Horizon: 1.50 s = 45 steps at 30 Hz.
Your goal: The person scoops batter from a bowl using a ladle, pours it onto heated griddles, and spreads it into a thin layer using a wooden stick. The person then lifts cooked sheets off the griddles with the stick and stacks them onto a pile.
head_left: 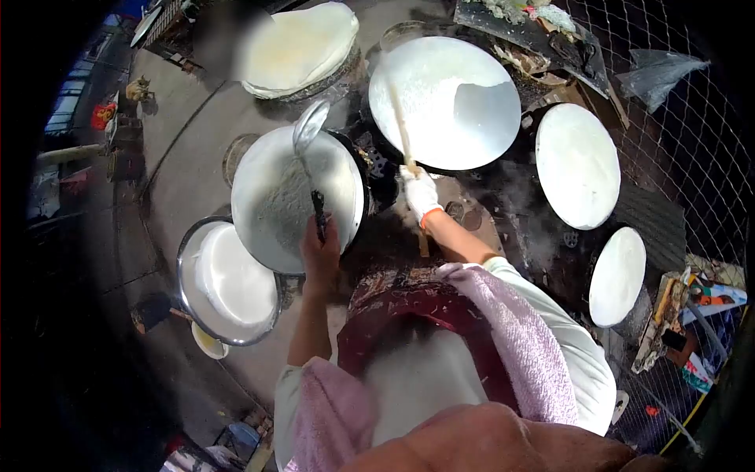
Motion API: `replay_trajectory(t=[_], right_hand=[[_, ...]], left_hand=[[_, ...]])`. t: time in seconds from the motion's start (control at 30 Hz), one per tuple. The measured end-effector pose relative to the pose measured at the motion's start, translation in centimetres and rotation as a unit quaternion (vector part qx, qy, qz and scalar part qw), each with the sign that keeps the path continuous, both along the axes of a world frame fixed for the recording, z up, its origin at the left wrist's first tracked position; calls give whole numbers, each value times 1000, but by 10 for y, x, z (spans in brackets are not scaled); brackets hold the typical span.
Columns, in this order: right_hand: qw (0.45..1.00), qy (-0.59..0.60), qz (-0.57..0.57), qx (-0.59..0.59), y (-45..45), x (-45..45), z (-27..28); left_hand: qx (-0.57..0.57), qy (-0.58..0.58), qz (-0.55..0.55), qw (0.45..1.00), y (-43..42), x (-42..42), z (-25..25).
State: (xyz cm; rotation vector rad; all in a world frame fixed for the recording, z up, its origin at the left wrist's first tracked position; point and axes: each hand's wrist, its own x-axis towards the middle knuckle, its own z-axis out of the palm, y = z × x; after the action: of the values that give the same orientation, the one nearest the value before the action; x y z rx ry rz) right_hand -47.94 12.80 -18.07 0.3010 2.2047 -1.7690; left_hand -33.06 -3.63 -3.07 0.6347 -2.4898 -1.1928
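My left hand [321,245], bare, is closed round the black handle of a metal ladle [311,126]. The ladle's bowl is raised at the far edge of a round griddle [263,200] coated with a pale layer, partly in shadow. In a white glove with an orange cuff, my right hand [419,191] grips a long, thin wooden stick [401,118]. That stick reaches over a second round griddle [432,86], covered with a bright white sheet that has a greyer patch on its right. A metal basin [185,259] of white liquid stands left of my left hand.
A stack of thin round flatbreads [307,47] lies at the top left. Two more white-covered round griddles [578,165] are on the right, near a wire fence [668,149]. Boards and scraps [550,39] lie at the top right. A small pale container [210,342] sits below the basin.
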Motion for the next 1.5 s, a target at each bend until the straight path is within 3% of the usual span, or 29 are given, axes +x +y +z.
replay_trajectory(t=[0.03,0.1,0.2,0.23,0.27,0.33,0.37,0.4,0.6,0.7,0.77,0.8,0.83,0.9,1.03,1.1,1.17,1.23,1.33,1.37,1.47,1.5], right_hand=[[1000,-19,-14,20,16,2,2],[996,-55,-44,59,54,3,10],[994,-45,-100,13,86,-2,24],[992,-46,-111,-29,90,-4,28],[994,-22,-107,7,88,-1,30],[987,91,49,125,85,11,18],[954,171,139,201,86,20,18],[927,105,202,297,93,22,31],[932,35,97,347,176,-41,64],[972,10,106,207,191,-61,73],[970,4,171,173,190,-47,65],[927,105,247,261,196,-38,56],[884,115,330,310,205,-31,51],[883,69,299,355,231,-43,57],[905,90,191,368,263,-111,54],[928,80,186,311,267,-131,51],[965,-49,205,154,264,-111,70],[906,76,313,276,275,-76,52],[902,29,260,344,299,-75,43],[932,64,203,293,307,-90,13],[887,75,222,398,291,-158,50],[902,75,206,372,283,-182,46]], left_hand=[[-54,20,-27,998,-9,10,-8],[127,-80,5,989,-15,30,-12],[79,-13,14,997,-5,42,0],[101,-17,35,994,-1,45,-2],[122,-23,54,991,2,49,-5],[175,-28,77,981,8,52,-13],[205,-28,82,975,10,53,-16],[234,-28,88,968,13,52,-17],[254,-24,109,961,56,28,-1],[244,-31,113,963,86,15,14],[249,-48,114,961,104,11,21],[253,-56,114,959,111,9,23],[221,-55,112,967,116,9,20],[159,-55,106,980,124,12,10],[233,-62,146,960,149,1,23],[199,-77,140,967,149,-1,18],[250,-90,143,953,159,-13,31],[252,-102,143,952,163,-19,32],[246,-78,139,956,162,-26,24],[259,-63,135,954,163,-28,23],[238,-109,144,954,167,-35,33],[236,-113,145,954,168,-37,37]])
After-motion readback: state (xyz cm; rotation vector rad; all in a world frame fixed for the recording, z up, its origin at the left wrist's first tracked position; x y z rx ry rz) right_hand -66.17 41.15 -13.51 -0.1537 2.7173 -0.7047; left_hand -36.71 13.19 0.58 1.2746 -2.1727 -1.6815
